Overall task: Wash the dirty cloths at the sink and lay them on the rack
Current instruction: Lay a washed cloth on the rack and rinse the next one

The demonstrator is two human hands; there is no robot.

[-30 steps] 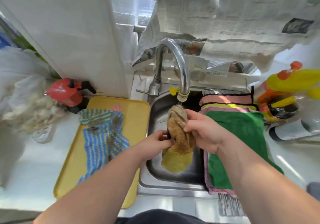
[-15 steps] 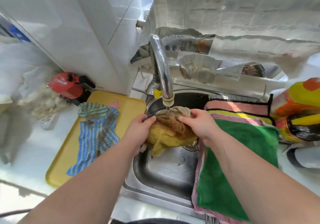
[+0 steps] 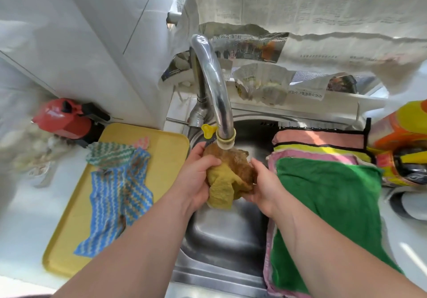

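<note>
i am looking down over the sink (image 3: 226,240), and both hands are closing around one bunched cloth (image 3: 228,177) right under the nozzle of the tap (image 3: 215,90). the left hand (image 3: 196,177) is gripping it from the left, fingers curling over the top of the bundle. the right hand (image 3: 265,189) is cupping it from the right and underneath, fingers wrapping round its lower side. the cloth is sitting squeezed between the two palms, held above the basin and touching the nozzle or nearly so; i cannot tell which.

the cloth is showing two tones: brown and glossy-wet on top where it is meeting the nozzle, mustard yellow and ribbed lower down, with one yellow flap hanging free between the wrists.

to the left, a blue zigzag cloth (image 3: 120,196) with brown stains is lying spread on a yellow tray (image 3: 166,150) on the table. to the right, a green cloth (image 3: 323,205) is lying on top of pink and yellow ones, near the black-framed rack (image 3: 367,133).
</note>
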